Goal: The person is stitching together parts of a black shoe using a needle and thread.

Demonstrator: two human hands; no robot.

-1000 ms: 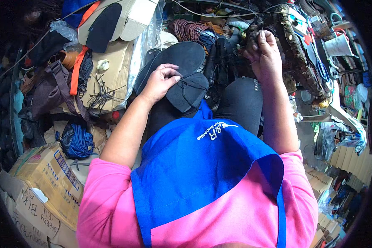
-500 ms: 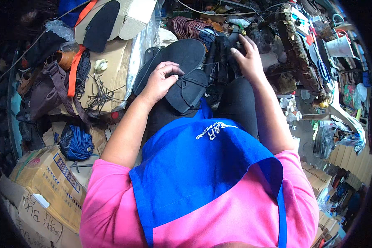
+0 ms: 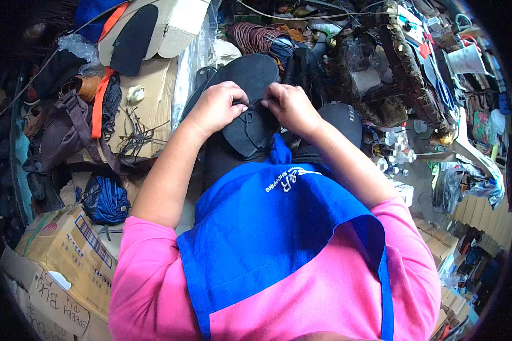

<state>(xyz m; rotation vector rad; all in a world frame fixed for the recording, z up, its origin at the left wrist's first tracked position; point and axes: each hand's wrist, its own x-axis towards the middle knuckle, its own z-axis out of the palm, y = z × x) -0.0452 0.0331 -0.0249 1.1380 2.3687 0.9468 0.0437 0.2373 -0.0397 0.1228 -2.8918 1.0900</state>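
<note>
On my lap lies a black shoe piece [image 3: 242, 136] with a wide, rounded black sole-shaped part [image 3: 259, 69] behind it. A thin black cord [image 3: 248, 118] loops over its top. My left hand [image 3: 221, 105] is closed in a pinch on the cord at the left side. Opposite it, my right hand [image 3: 292, 107] has its thumb and fingers pinched together by the cord at the right edge of the piece. The fingertips of both hands partly hide the cord's ends. Only a small gap separates the two hands.
Cardboard [image 3: 153, 105] with loose black cords lies at the left, beside a dark bag [image 3: 68, 131] and an orange strap [image 3: 101, 108]. Coiled brown cord [image 3: 256, 37] sits at the back. A rough wooden edge [image 3: 407, 62] stands at the right. Boxes [image 3: 71, 250] are stacked lower left.
My right hand has come from the clutter at the back right to the shoe piece, and its spread fingers have closed. My left hand has stayed at the cord.
</note>
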